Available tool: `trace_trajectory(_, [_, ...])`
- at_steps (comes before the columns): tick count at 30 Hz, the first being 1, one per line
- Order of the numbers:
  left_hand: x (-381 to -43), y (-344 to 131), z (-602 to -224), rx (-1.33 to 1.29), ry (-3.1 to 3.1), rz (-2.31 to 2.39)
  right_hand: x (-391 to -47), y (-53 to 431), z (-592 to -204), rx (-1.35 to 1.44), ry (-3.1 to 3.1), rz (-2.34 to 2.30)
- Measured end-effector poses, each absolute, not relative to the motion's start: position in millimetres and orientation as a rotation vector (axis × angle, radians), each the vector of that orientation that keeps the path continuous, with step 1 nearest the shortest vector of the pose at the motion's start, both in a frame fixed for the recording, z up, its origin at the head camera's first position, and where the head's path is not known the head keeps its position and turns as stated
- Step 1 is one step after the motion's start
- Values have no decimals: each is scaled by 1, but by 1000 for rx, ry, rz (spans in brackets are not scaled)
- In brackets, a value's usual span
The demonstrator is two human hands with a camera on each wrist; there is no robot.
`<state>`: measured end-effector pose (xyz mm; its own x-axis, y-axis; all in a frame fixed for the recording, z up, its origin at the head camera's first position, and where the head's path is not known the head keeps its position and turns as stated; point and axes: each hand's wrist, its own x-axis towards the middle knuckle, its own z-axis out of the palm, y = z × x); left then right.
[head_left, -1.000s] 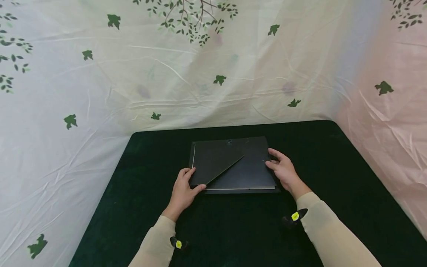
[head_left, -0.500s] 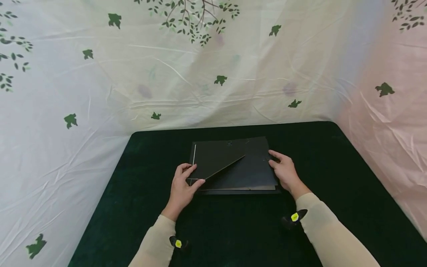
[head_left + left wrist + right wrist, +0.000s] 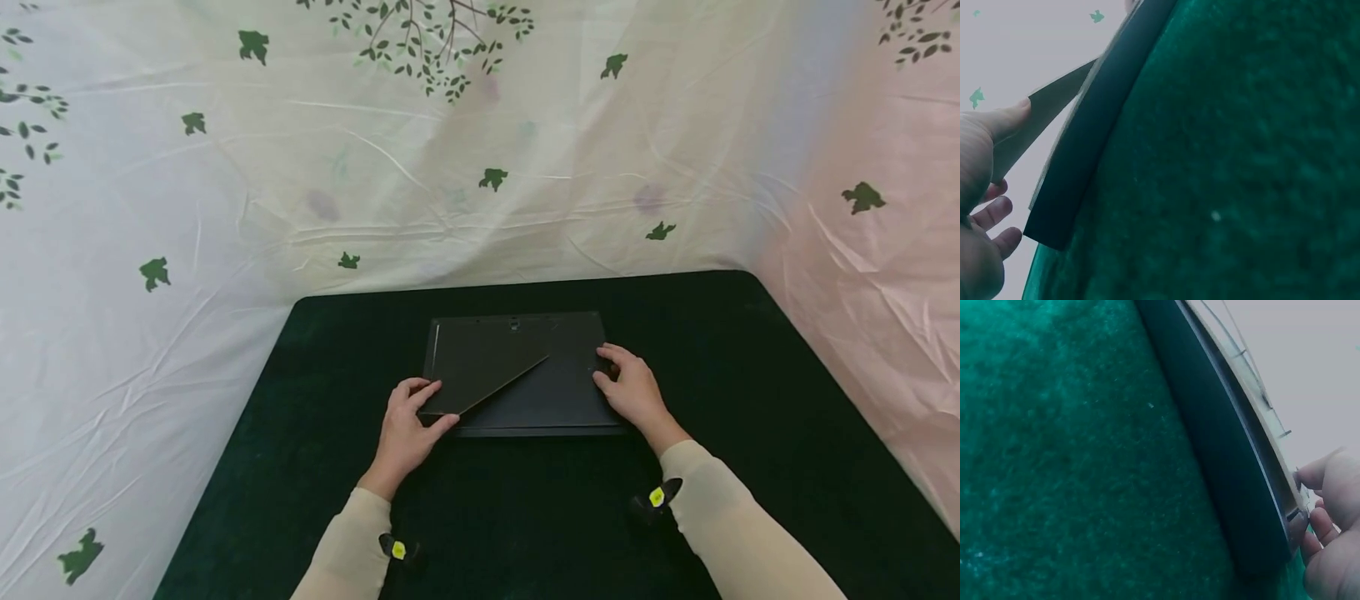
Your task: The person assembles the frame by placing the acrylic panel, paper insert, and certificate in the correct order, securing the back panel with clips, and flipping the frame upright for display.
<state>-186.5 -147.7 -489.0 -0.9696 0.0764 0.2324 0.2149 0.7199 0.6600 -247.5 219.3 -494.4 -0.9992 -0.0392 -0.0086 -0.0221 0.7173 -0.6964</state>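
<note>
A dark, flat box (image 3: 543,400) lies on the table in the head view, with a slanted flap (image 3: 480,367) over its left part. My left hand (image 3: 406,431) pinches the flap's near left corner between thumb and fingers. In the left wrist view that flap (image 3: 1044,112) stands raised at an angle above the box's side wall (image 3: 1094,137), with my left thumb on its face. My right hand (image 3: 636,392) holds the right edge of the box. Its thumb and fingers meet the box's corner in the right wrist view, beside the dark side wall (image 3: 1219,444). Inside the box is hidden.
Dark green cloth covers the table (image 3: 517,517). A pale curtain (image 3: 405,183) printed with leaves and birds hangs behind and at both sides. Each sleeve carries a dark wrist strap with a yellow tag, such as the right tag (image 3: 657,497).
The pale strip along the box's front edge has narrowed as the top panel came down. The flap's near corner rose with my left hand, then sank. My right hand shifted slightly down and left.
</note>
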Motion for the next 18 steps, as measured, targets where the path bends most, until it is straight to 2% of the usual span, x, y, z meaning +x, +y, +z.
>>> trace_trajectory(10, [-187, -148, -502, -182, -2802, -1052, -240, 232, -502, 22, 2733, -1248])
trace_trajectory(18, [-187, -147, -500, -178, -2795, -1048, -229, 249, -494, -264, 2484, -1226])
